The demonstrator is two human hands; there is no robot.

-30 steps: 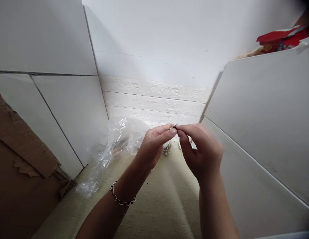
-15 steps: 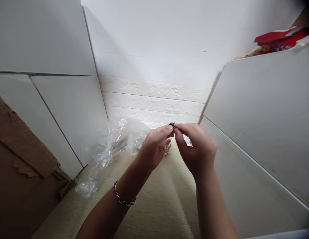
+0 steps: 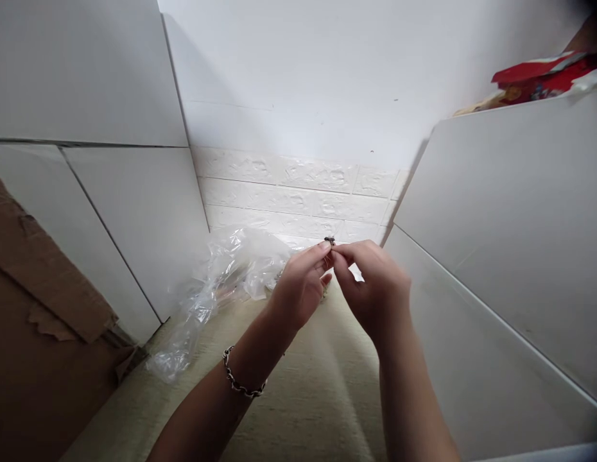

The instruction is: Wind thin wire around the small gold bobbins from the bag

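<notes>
Both my hands meet in the middle of the head view, above a pale, grained surface. My left hand (image 3: 298, 282), with a chain bracelet (image 3: 241, 382) at the wrist, pinches a small dark piece (image 3: 329, 239) between thumb and fingers. Thin light strands seem to run at this piece, too fine to name. Against its near side my right hand (image 3: 378, 279) has thumb and forefinger pressed together; what lies between them is hidden. Below my left fingers, something small and yellowish (image 3: 326, 290) shows in part.
Crumpled clear plastic (image 3: 216, 289) lies left of my hands. Torn brown cardboard (image 3: 48, 276) leans at the far left. White cabinets (image 3: 125, 218) close in on both sides, with a brick-patterned wall (image 3: 298, 192) behind. A red packet (image 3: 534, 77) lies atop the right cabinet (image 3: 501, 192).
My right hand has shifted slightly left and down, its fingertips now below the dark piece. More of that piece shows above my left thumb.
</notes>
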